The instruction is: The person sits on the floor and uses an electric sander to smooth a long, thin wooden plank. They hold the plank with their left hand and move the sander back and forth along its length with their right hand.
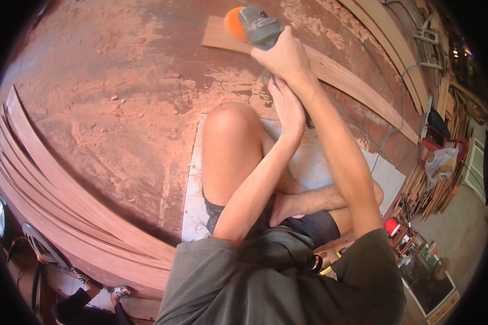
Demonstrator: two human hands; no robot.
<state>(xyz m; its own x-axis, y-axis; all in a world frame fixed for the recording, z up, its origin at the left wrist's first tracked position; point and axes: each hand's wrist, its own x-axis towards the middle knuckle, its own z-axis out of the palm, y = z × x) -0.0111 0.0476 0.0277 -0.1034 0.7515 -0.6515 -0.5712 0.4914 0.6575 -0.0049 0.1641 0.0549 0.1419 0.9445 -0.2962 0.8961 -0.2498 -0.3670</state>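
Note:
An angle grinder with an orange disc is at the upper middle, over the near-left end of a long wooden plank. My right hand is wrapped round the grinder's grey front part. Lower down, my left hand is closed along the tool's rear body, just under my right wrist; its fingers are partly hidden. A bit of the dark body shows beside that hand. Whether the disc touches the wood cannot be made out.
Reddish sawdust covers the brown floor. Long curved planks lie stacked at left; more boards are at upper right. A cable runs along the right. At lower left are another person's gloved hands. Wood scraps and tools stand at right.

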